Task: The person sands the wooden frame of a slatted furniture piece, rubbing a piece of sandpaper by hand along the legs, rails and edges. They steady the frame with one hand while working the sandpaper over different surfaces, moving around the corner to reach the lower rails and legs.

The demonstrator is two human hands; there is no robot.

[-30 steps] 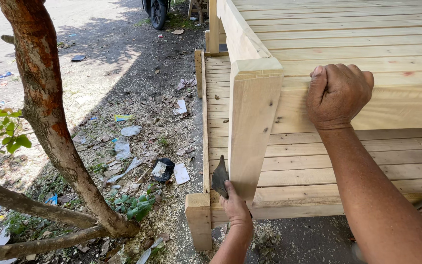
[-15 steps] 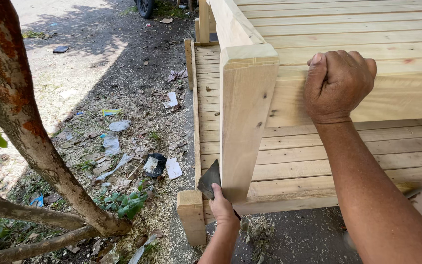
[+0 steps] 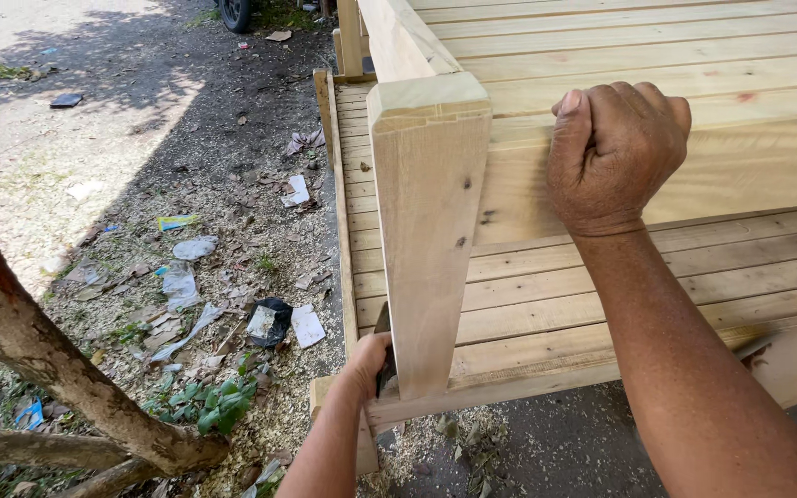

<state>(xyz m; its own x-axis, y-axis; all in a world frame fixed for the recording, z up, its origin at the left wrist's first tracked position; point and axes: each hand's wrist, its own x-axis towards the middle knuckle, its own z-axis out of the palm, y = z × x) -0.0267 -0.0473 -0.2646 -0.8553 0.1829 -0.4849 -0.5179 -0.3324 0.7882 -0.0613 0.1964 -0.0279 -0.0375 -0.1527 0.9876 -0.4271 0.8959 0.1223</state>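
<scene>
Gripping the top rail (image 3: 749, 175) with our right hand (image 3: 615, 152), our left hand (image 3: 366, 364) closes on a dark scraper (image 3: 384, 355) at seven o'clock of the post (image 3: 428, 231); a slip could gouge wood, we judge.

Bright, hard sunlight glares off the pale wood (image 3: 657, 55); dappled shade crosses the sharp, littered ground (image 3: 140, 120).

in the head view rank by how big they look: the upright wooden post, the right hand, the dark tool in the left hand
1. upright wooden post
2. right hand, though it is nearer the camera
3. dark tool, mostly hidden behind the left hand and the post
</scene>
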